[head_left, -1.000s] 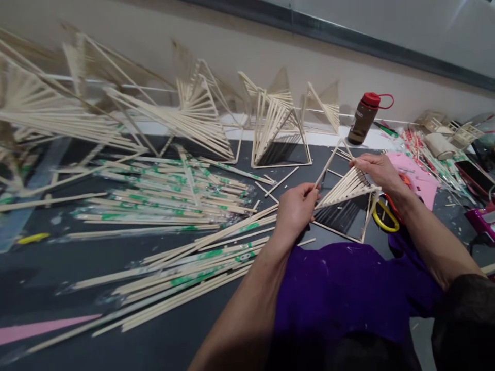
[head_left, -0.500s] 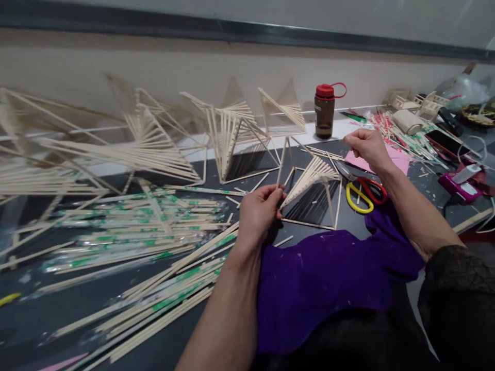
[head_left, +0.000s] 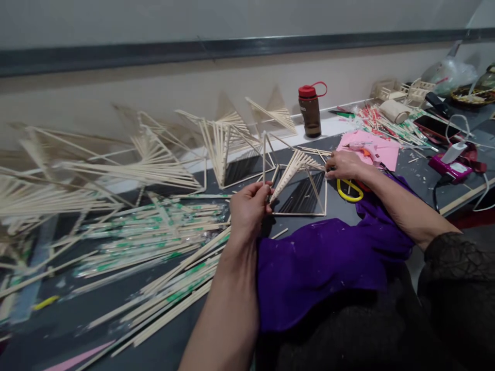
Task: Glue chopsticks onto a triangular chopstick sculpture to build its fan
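Observation:
A small frame of glued wooden sticks (head_left: 292, 172), with a fan of sticks across it, stands on the dark table. My left hand (head_left: 250, 206) pinches its left corner between thumb and fingers. At the frame's right upper corner is my right hand (head_left: 342, 166), its fingers closed around the end of the sticks there. Scissors with a yellow and red handle (head_left: 350, 190) lie partly beneath my right wrist. Just behind that hand a glue gun (head_left: 365, 149) rests on pink paper (head_left: 389, 153).
Bundles of wrapped sticks (head_left: 154, 232) cover the table at left. More stick structures (head_left: 166, 165) line the wall. A brown bottle (head_left: 310, 113) stands behind the frame. A purple cloth (head_left: 317, 268) lies in front. Phone (head_left: 436, 127) and magenta device (head_left: 450, 167) are at right.
My right hand has come down from above the pink paper to the frame's right corner. The glue gun now shows on the paper. My left hand keeps its hold; the view has shifted slightly.

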